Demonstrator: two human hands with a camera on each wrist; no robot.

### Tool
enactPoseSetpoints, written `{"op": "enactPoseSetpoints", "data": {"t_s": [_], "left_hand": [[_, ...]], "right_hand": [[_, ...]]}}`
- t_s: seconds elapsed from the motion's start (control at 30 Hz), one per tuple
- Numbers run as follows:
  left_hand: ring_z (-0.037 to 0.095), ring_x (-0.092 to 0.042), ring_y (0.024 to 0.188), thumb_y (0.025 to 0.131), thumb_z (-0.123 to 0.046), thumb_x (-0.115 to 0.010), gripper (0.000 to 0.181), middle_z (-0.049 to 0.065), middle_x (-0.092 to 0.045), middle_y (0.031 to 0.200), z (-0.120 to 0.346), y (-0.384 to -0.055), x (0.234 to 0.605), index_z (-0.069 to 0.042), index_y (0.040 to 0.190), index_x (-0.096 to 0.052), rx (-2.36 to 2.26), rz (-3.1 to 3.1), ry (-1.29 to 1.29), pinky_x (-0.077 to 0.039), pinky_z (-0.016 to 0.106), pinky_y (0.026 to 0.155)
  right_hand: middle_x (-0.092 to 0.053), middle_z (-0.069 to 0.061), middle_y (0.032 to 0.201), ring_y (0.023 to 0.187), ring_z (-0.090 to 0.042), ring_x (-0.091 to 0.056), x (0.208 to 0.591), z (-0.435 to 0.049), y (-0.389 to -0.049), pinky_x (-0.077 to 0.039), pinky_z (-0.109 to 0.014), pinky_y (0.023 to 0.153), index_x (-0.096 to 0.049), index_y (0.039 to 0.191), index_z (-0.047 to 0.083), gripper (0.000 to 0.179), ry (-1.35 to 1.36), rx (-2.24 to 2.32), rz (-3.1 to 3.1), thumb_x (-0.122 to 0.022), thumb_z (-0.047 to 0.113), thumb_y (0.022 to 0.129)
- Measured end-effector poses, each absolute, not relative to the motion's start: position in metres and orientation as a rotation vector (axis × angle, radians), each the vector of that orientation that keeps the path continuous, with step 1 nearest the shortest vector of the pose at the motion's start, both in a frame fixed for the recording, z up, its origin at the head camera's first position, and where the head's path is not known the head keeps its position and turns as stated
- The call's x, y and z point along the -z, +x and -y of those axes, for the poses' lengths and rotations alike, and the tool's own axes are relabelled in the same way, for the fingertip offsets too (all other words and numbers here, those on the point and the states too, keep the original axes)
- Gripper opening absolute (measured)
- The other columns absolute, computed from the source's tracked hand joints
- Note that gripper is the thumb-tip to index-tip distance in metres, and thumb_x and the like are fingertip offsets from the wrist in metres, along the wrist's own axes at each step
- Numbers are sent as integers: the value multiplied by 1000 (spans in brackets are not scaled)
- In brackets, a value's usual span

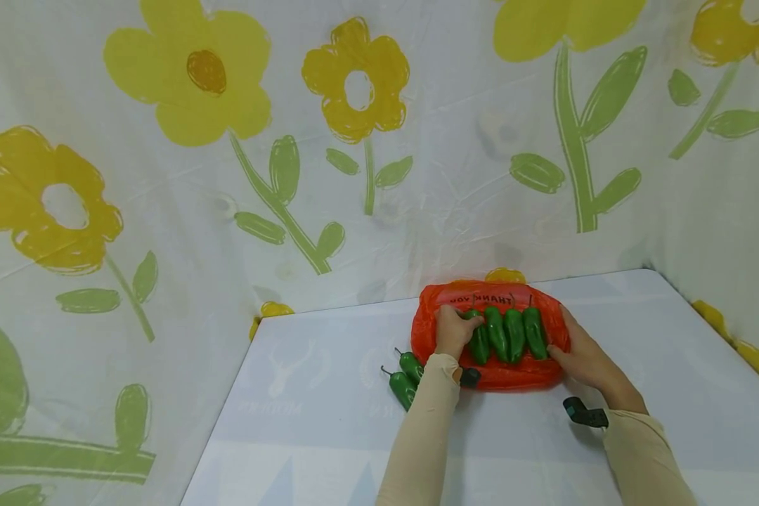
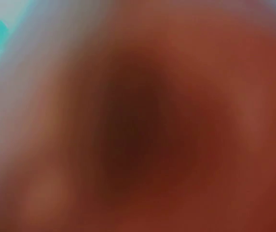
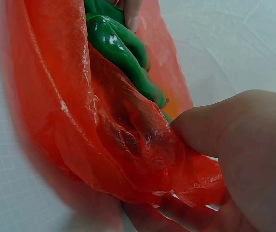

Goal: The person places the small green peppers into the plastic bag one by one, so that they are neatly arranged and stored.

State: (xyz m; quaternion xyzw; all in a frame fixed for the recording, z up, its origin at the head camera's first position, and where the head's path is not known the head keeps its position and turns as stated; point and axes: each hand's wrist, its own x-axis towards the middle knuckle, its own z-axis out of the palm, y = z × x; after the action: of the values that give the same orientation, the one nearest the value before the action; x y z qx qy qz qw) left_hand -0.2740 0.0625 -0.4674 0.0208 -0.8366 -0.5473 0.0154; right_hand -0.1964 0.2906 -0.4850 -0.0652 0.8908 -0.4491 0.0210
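In the head view a red plastic bag (image 1: 519, 376) lies spread on the table with several green peppers (image 1: 497, 334) side by side on it. My left hand (image 1: 453, 330) is at the bag's left side, its thumb and fingers on the leftmost pepper (image 1: 478, 346). My right hand (image 1: 585, 355) grips the bag's right edge. From the right wrist, its thumb (image 3: 200, 128) presses on top of the crumpled plastic while the fingers lie beneath. Left fingertips (image 3: 132, 14) show against a pepper at the top there. Only a dark reddish blur fills the left wrist view.
Two more green peppers (image 1: 402, 388) lie on the white table (image 1: 316, 393), left of the bag and partly behind the left forearm. A flower-printed cloth (image 1: 443, 176) hangs behind the table's back edge and along its sides.
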Motion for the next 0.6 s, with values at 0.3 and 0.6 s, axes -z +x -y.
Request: {"op": "enactPoseSetpoints", "data": {"t_s": [0.3, 0.6], "left_hand": [[8, -64, 78, 82, -11, -88, 30, 7, -79, 96, -66, -276, 472, 1, 108, -77, 1631, 2631, 91, -63, 34, 84], [9, -46, 66, 82, -13, -88, 28, 6, -72, 78, -67, -275, 478, 2, 102, -75, 1622, 2637, 77, -45, 21, 61]], "right_hand": [[-12, -35, 168, 149, -61, -21, 485, -291, -197, -28, -77, 112, 11, 164, 3, 97, -184, 1376, -2760, -59, 3, 98], [-11, -36, 167, 148, -61, -20, 485, -290, -196, -28, -77, 112, 11, 164, 2, 96, -181, 1375, -2758, -58, 3, 98]]}}
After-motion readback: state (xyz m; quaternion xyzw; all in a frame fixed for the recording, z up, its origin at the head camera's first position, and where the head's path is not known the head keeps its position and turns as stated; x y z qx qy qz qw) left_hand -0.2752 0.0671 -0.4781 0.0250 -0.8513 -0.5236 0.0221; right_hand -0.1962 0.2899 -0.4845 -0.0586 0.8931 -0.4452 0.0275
